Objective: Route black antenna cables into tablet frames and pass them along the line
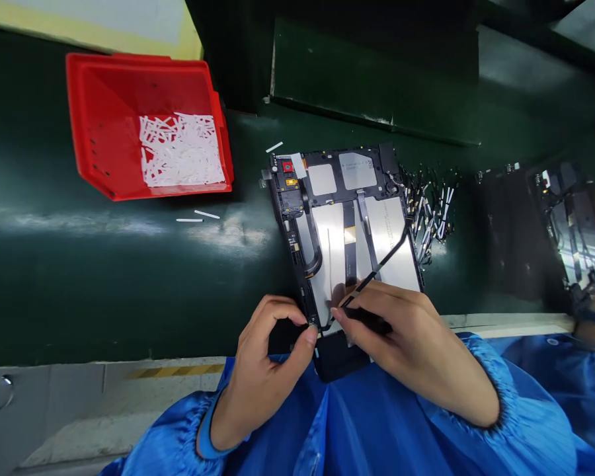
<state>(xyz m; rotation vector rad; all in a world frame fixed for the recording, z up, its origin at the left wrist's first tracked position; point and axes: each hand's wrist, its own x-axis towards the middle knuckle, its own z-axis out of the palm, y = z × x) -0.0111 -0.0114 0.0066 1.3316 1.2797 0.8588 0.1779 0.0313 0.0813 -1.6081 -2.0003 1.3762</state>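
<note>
An opened tablet body (344,218) lies on the dark green belt (104,277), its silver plates and black flex cables facing up. My left hand (265,363) grips its lower left edge, thumb and fingers curled around the frame. My right hand (406,337) pinches black tweezers (364,287) whose tips rest on a thin black cable (389,254) that runs across the silver plate toward the right edge. Both arms wear blue sleeves.
A red bin (104,125) holding white paper strips stands at the back left, with a few loose strips on the belt. A heap of small black cables (431,208) lies right of the tablet. Another opened tablet (570,225) and a co-worker's hand sit at the far right.
</note>
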